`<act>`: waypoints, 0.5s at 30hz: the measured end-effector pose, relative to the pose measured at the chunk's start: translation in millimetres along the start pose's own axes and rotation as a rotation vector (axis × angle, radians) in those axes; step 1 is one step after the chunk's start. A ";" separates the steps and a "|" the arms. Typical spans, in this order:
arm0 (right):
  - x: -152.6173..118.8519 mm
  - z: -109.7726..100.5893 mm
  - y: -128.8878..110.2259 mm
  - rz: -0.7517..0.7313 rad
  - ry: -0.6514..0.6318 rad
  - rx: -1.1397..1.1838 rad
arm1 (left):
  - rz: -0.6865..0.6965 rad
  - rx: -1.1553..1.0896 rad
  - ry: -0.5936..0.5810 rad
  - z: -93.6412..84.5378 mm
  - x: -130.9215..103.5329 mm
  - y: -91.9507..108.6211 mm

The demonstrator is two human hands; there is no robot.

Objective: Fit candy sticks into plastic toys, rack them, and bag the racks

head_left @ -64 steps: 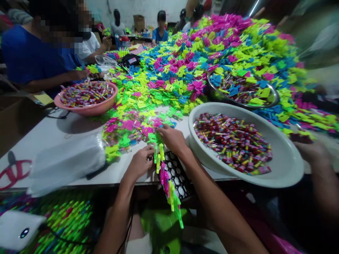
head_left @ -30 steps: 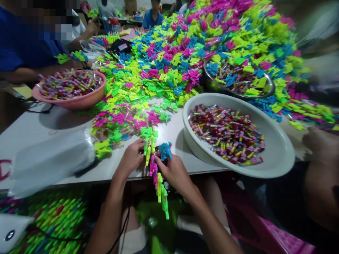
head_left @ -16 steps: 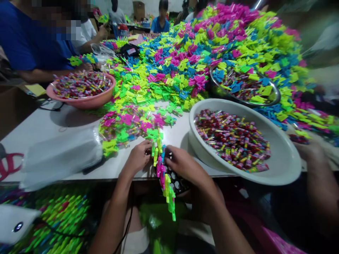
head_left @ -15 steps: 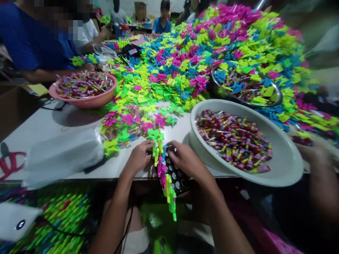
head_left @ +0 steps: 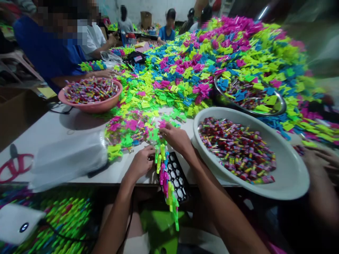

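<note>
A chain of green, yellow, blue and pink plastic pieces runs down over the table's front edge, beside a black tray with holes. My left hand is closed at the chain's upper left side, its fingertips against the pieces. Just above the chain's top end, my right hand has its fingers pinched by a pink piece and a green piece at the small pile; what lies between the fingertips is too small to make out.
A white basin of small wrapped tubes stands right, a pink bowl left. Behind rises a big heap of plastic pieces. Plastic bags and red scissors lie left. People sit around; a person's hand is far right.
My right hand has moved up and away from the black tray to the small pile, uncovering the tray. My left hand stays by the chain. The whole view has shifted slightly.
</note>
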State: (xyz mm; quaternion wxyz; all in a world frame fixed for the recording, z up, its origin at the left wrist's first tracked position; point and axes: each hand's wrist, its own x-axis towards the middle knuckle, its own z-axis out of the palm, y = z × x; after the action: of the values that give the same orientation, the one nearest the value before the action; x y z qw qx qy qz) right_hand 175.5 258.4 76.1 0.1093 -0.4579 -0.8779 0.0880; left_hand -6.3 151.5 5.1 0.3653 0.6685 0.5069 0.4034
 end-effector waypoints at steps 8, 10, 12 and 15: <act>-104.9 19.5 -4.8 0.202 0.087 0.319 | 0.002 0.003 -0.005 -0.6 1.2 -0.2; -133.1 26.1 -9.0 0.235 0.134 0.520 | -0.001 0.001 -0.007 -0.6 1.4 -0.1; -153.2 32.1 -15.3 0.263 0.158 0.684 | -0.004 0.001 -0.006 -0.6 1.3 0.5; -165.0 38.6 -25.5 0.259 0.128 0.830 | -0.001 0.001 0.000 -0.4 0.9 2.0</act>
State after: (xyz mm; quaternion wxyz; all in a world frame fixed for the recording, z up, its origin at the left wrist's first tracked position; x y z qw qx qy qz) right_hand 236.8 106.1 27.1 0.3264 -0.4861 -0.6949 0.4175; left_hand -5.8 152.0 7.3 0.3650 0.6686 0.5074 0.4029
